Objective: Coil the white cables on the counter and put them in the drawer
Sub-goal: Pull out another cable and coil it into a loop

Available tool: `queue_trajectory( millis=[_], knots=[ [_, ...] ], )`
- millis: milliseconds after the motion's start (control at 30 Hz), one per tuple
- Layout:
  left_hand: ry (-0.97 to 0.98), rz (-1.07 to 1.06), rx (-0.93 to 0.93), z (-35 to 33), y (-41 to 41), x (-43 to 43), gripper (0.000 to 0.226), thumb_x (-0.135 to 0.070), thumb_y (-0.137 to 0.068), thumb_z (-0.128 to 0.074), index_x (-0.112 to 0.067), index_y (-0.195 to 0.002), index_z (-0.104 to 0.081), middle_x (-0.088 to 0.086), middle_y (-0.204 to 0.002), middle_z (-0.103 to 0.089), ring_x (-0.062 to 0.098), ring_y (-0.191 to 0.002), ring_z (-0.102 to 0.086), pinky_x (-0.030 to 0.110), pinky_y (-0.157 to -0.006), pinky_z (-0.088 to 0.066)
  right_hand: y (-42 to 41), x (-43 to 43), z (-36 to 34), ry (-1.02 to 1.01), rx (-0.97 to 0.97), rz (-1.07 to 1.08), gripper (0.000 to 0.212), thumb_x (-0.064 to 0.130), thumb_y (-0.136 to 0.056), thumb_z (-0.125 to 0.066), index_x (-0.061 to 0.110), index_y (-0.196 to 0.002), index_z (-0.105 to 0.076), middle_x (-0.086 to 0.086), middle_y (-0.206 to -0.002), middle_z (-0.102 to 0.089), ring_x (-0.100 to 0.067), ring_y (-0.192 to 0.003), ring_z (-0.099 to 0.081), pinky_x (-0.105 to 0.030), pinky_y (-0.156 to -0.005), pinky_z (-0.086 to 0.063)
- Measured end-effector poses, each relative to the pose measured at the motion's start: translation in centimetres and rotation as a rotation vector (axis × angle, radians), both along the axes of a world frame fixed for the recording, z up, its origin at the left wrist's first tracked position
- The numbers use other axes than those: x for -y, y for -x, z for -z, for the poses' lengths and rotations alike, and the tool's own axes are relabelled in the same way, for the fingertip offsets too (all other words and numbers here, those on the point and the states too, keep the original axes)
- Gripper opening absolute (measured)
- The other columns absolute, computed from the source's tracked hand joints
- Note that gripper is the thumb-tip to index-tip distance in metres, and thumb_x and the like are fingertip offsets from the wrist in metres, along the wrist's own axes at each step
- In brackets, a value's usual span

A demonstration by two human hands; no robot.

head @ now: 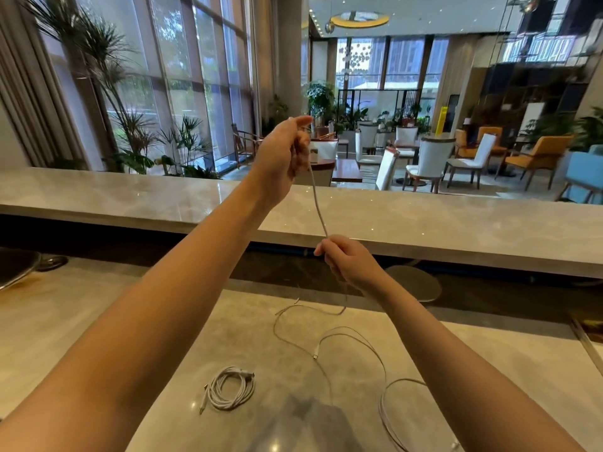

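My left hand [283, 158] is raised high and pinches the end of a white cable [317, 203]. That cable runs taut down to my right hand [349, 261], whose fingers curl round it above the counter [163, 337]. Below my right hand the same cable trails in loose loops [326, 334] over the counter, its plug [315, 356] lying near the middle. A coiled white cable [230, 388] lies flat at the front left. Another loose white cable [388, 415] curves along the front right. No drawer is in view.
A raised marble ledge [424, 220] runs across behind the counter. A round grey disc [414, 285] lies under the ledge on the right, and a dark metal object [16, 269] sits at the far left. Chairs, tables and plants fill the lounge beyond.
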State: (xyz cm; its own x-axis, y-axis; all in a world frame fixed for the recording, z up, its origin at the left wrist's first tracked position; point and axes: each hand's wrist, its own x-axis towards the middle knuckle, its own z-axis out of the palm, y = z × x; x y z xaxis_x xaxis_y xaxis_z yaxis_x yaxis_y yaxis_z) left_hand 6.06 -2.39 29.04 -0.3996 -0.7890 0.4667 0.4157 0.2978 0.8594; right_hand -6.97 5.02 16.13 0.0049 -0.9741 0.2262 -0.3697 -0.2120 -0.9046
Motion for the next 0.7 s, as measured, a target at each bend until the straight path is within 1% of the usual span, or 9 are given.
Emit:
queue_trajectory(
  millis=[67,100,167,233,333,433,533,633,700],
  knots=[
    [0.144,-0.099,0.218,1.0,-0.1,0.1,0.025,-0.019,-0.103,-0.027,-0.013,-0.106,-0.051,-0.001,-0.067,-0.051,0.008,-0.056,-0.05,0.019,-0.052,-0.043,-0.9,0.3,-2.3,0.152,-0.342,0.115,0.023,0.025,-0.097,-0.043,0.013,-0.097,-0.064,0.006,-0.073,-0.057,-0.006,-0.065,-0.052,-0.019,-0.062,-0.04],
    [0.201,-0.149,0.34,1.5,-0.2,0.2,0.023,-0.018,-0.102,-0.029,-0.014,-0.102,-0.051,0.0,-0.069,-0.054,0.008,-0.058,-0.053,0.019,-0.055,-0.047,-1.2,0.4,-3.7,0.226,-0.442,0.159,0.024,0.026,-0.097,-0.045,0.013,-0.1,-0.064,0.006,-0.075,-0.058,-0.007,-0.067,-0.053,-0.019,-0.063,-0.04],
    [0.319,-0.263,0.555,2.4,-0.4,0.4,0.021,-0.015,-0.101,-0.033,-0.016,-0.094,-0.052,0.0,-0.068,-0.057,0.007,-0.059,-0.056,0.018,-0.058,-0.049,-1.3,0.3,-6.5,0.377,-0.622,0.253,0.024,0.027,-0.096,-0.048,0.013,-0.101,-0.066,0.007,-0.069,-0.055,-0.004,-0.058,-0.046,-0.018,-0.054,-0.034],
    [0.442,-0.337,0.738,2.6,-0.9,0.6,0.022,-0.016,-0.1,-0.035,-0.017,-0.087,-0.052,-0.001,-0.065,-0.057,0.008,-0.058,-0.056,0.02,-0.059,-0.049,-1.1,0.3,-9.0,0.509,-0.799,0.319,0.023,0.028,-0.094,-0.052,0.013,-0.098,-0.068,0.003,-0.073,-0.058,-0.007,-0.056,-0.044,-0.017,-0.051,-0.031],
    [0.437,-0.248,0.867,2.4,-1.7,0.5,0.028,-0.018,-0.101,-0.035,-0.018,-0.079,-0.052,-0.001,-0.059,-0.054,0.009,-0.051,-0.053,0.027,-0.061,-0.046,-0.9,0.4,-11.6,0.63,-0.922,0.298,0.02,0.026,-0.09,-0.058,0.011,-0.097,-0.069,-0.002,-0.085,-0.064,-0.011,-0.067,-0.049,-0.017,-0.055,-0.035],
    [0.198,0.019,0.755,2.0,-2.8,0.1,0.03,-0.023,-0.102,-0.031,-0.01,-0.088,-0.055,-0.007,-0.047,-0.041,0.007,-0.039,-0.037,0.023,-0.051,-0.038,-0.3,0.7,-14.0,0.677,-0.919,0.241,0.021,0.025,-0.085,-0.064,0.007,-0.095,-0.069,-0.006,-0.084,-0.066,-0.01,-0.066,-0.052,-0.021,-0.063,-0.042],
    [0.067,0.309,0.576,2.0,-4.0,0.2,0.035,-0.026,-0.102,-0.026,-0.008,-0.091,-0.053,-0.01,-0.044,-0.034,0.006,-0.038,-0.028,0.02,-0.043,-0.027,0.9,1.3,-15.0,0.635,-0.833,0.157,0.023,0.025,-0.082,-0.066,0.003,-0.091,-0.068,-0.002,-0.073,-0.062,-0.006,-0.055,-0.049,-0.011,-0.056,-0.04],
    [-0.048,0.609,0.365,2.2,-4.7,0.3,0.037,-0.027,-0.1,-0.024,-0.008,-0.089,-0.054,-0.01,-0.045,-0.04,0.003,-0.036,-0.032,0.015,-0.038,-0.028,1.7,1.6,-14.2,0.565,-0.683,0.074,0.019,0.023,-0.086,-0.061,0.005,-0.084,-0.068,0.008,-0.058,-0.052,-0.002,-0.046,-0.044,-0.011,-0.047,-0.038],
    [-0.11,0.78,0.23,2.4,-4.9,0.3,0.036,-0.027,-0.098,-0.029,-0.008,-0.09,-0.058,-0.009,-0.047,-0.047,0.001,-0.035,-0.036,0.014,-0.037,-0.027,2.3,1.6,-13.0,0.494,-0.487,0.043,0.022,0.021,-0.091,-0.054,0.011,-0.076,-0.066,0.006,-0.054,-0.049,-0.001,-0.041,-0.044,-0.01,-0.044,-0.035]
  ],
)
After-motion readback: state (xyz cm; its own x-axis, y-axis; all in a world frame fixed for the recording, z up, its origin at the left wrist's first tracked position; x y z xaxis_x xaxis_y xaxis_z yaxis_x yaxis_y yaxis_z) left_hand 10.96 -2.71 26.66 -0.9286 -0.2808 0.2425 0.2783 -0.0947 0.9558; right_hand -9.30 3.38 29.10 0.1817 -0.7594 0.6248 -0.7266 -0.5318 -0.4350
